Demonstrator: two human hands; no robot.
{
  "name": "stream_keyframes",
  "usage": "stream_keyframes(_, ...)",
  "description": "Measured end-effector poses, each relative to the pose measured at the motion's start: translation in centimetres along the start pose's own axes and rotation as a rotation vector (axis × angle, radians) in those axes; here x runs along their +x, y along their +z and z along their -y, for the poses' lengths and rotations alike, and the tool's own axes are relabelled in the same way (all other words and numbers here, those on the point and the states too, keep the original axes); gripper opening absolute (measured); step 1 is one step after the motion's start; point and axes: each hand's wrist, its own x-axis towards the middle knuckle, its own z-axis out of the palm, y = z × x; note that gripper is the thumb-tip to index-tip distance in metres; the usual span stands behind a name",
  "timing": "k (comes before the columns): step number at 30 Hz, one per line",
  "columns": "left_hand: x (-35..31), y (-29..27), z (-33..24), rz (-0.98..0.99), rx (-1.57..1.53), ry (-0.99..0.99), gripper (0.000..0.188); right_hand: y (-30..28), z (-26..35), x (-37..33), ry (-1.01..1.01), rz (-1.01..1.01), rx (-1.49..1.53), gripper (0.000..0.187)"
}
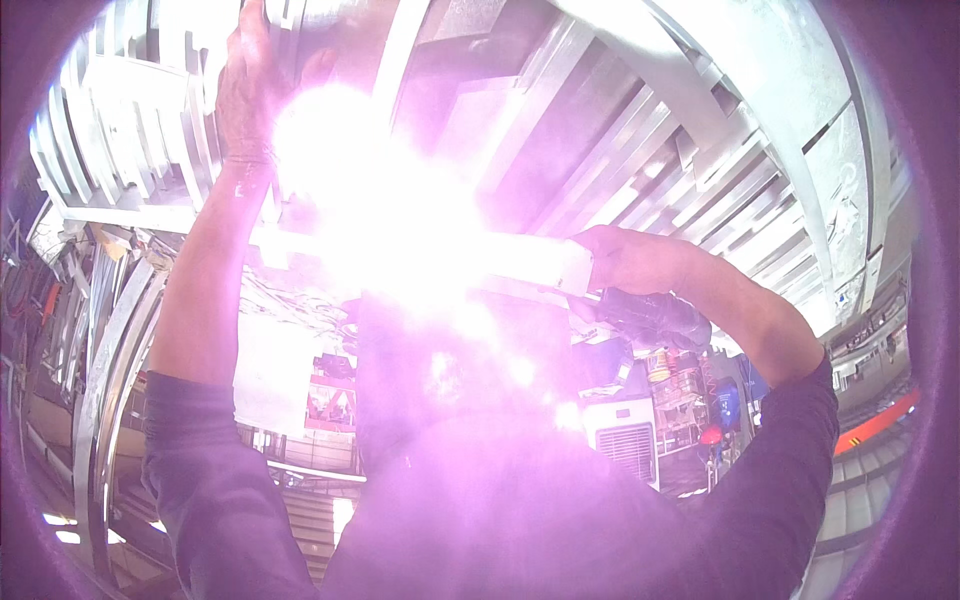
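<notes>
A white and violet glare (390,200) covers the middle of the head view and hides whatever lies between my hands. My left hand (248,95) is raised at the upper left, its fingers stretched upward and its thumb apart, against a grey metal piece (310,30). At the right of the glare, my right hand (635,260) is closed around the end of a pale, straight-edged piece (545,263). The far end of that piece vanishes in the brightness, so its kind is unclear. Both forearms are bare below dark sleeves.
Slatted bright metal (640,130) spans the upper part of the view. Long metal strips (115,350) stand at the left. A white unit with a louvred grille (625,440), a wire shelf (680,400) and an orange bar (875,422) lie lower right.
</notes>
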Motion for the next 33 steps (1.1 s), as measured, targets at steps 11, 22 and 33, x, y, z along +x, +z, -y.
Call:
stream_keyframes(11,-0.2,0.4,0.7,-0.056,0.005,0.093,0.097,-0.2,-0.4,0.1,0.047,0.061,0.034,0.036)
stream_keyframes(22,0.1,0.2,0.3,-0.090,-0.004,0.135,0.097,0.3,0.5,-0.9,0.070,0.051,0.036,0.041)
stream_keyframes(33,0.0,0.9,0.9,-0.186,-0.003,0.189,0.089,3.3,-3.7,-7.7,-0.106,-0.086,0.022,0.048)
